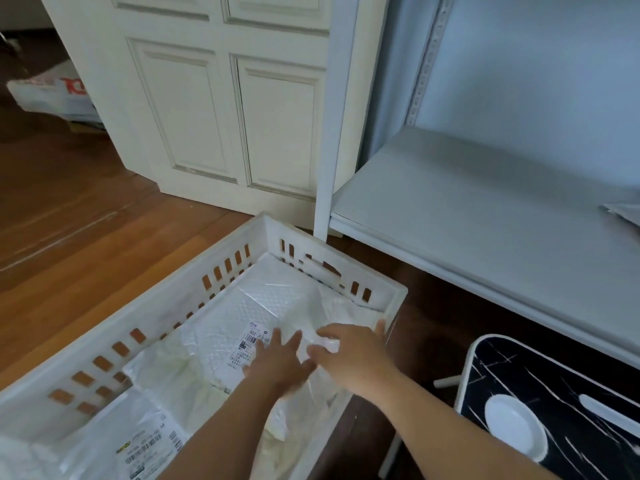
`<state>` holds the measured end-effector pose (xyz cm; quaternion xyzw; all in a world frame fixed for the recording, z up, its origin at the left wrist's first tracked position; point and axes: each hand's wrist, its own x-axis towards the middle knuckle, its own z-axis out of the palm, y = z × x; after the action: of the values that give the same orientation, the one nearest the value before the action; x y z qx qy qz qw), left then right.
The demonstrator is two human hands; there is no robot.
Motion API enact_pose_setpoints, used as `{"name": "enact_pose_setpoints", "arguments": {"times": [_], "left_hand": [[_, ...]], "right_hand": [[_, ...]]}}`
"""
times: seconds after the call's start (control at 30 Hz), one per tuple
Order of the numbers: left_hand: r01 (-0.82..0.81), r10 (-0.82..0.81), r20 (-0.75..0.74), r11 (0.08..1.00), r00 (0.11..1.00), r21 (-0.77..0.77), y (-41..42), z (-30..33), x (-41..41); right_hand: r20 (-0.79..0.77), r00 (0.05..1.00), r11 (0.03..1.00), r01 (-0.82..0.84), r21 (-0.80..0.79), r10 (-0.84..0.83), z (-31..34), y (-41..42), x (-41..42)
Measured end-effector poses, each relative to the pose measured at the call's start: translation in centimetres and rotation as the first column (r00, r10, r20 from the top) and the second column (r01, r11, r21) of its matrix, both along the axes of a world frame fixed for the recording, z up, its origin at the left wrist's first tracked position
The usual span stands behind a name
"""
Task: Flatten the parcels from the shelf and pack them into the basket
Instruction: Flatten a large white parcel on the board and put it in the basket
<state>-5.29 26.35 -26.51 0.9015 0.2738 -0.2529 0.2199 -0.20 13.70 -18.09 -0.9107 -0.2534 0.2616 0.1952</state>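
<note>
The fingers (277,341) of the left hand (277,363) are straight and spread, lying flat on a white bubble-padded parcel (263,306) just beside its printed label (254,342). The right hand (349,351) lies next to it, touching it, its fingers also fairly straight and pressing on the parcel's crumpled right part, with one fingertip reaching to the basket's near rim. Neither hand grips anything; both press down. There is some motion blur where the two hands meet, so exact contact there is hard to read.

The parcel being flattened is already inside the white slotted basket (242,233) on the wooden floor (69,202), lying on top of other white mailers. Another labelled parcel (145,452) lies in the basket's near left corner. One more grey parcel (623,213) shows at the right edge of the shelf (467,202), so the task probably is not finished.

Risks from here, as I judge them: the padded mailer looks springy, so once the hands lift it may puff back up and take more room than it should. Pressing mostly on the right half could slide the slick mailers underneath and bunch the stack against the wall. Trapped air could also push the parcel's folded edge up over the rim. A dark-topped small surface (554,393) with a white plate (516,427) stands close to the right forearm, and a wide swing toward the shelf could knock it.
</note>
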Motion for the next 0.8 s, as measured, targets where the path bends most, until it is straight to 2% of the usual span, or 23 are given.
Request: {"name": "enact_pose_setpoints", "arguments": {"times": [0.07, 0.13, 0.33, 0.47, 0.57, 0.8], "left_hand": [[-0.049, 0.044, 0.132, 0.998, 0.990, 0.034, -0.9, 2.8, 0.7], [-0.038, 0.019, 0.251, 0.997, 0.968, 0.071, -2.5, 6.5, 1.6], [0.140, -0.183, 0.465, 0.982, 0.866, 0.126, -9.3, 14.8, 3.7], [0.300, -0.344, 0.468, 0.939, 0.814, 0.169, -16.0, 17.9, 5.6], [0.419, -0.477, 0.443, 0.879, 0.759, 0.228, -22.3, 19.2, 7.8], [0.584, -0.609, 0.429, 0.785, 0.668, 0.206, -33.0, 19.0, 11.8]], "right_hand": [[-0.039, 0.995, 0.986, 0.097, 0.139, -0.092, 1.3, -2.2, 0.5], [0.018, 0.989, 0.975, 0.141, 0.172, -0.146, 2.8, -5.3, 0.9], [0.228, 0.943, 0.967, 0.254, -0.027, -0.242, 6.2, -15.6, 2.1], [0.196, 0.919, 0.935, 0.354, -0.029, -0.342, 9.1, -23.0, 2.8], [0.280, 0.851, 0.882, 0.470, -0.032, -0.444, 10.4, -30.3, 3.6], [0.444, 0.728, 0.797, 0.602, -0.051, -0.522, 11.0, -42.4, 5.2]]}}
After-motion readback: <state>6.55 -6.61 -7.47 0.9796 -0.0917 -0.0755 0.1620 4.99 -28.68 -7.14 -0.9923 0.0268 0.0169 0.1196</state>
